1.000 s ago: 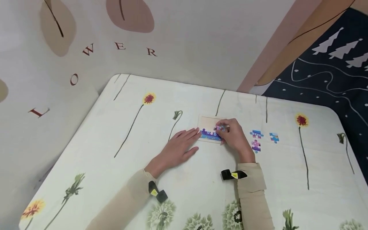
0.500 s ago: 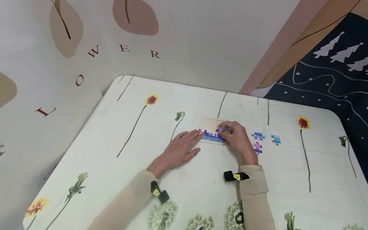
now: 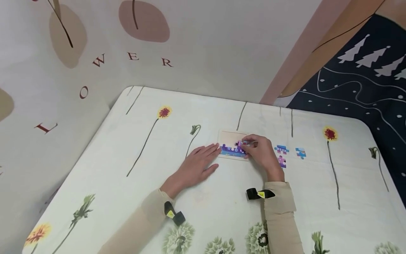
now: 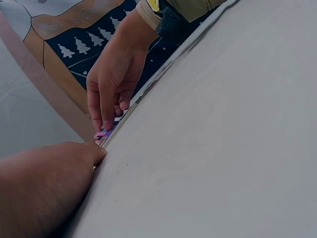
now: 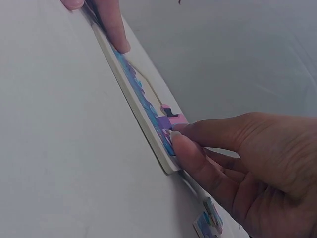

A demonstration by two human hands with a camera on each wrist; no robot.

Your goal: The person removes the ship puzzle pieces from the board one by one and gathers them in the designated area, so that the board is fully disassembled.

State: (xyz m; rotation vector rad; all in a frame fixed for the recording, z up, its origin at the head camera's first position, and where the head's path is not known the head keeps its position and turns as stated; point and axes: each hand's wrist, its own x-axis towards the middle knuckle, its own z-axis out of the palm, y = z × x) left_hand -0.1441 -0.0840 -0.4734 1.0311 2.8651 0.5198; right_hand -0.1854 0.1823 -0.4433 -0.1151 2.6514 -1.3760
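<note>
Puzzle piece (image 5: pixel 176 119) stays pinched in the right hand (image 3: pixel 261 152), its fingertips (image 5: pixel 182 143) slightly farther right over the board (image 3: pixel 229 135)

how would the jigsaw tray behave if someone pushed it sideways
The jigsaw tray is likely stiff, as its edge runs straight. It would probably slide rather than tip or roll, being thin and lying flat. The left hand, at its left edge, might check a push that way.
</note>
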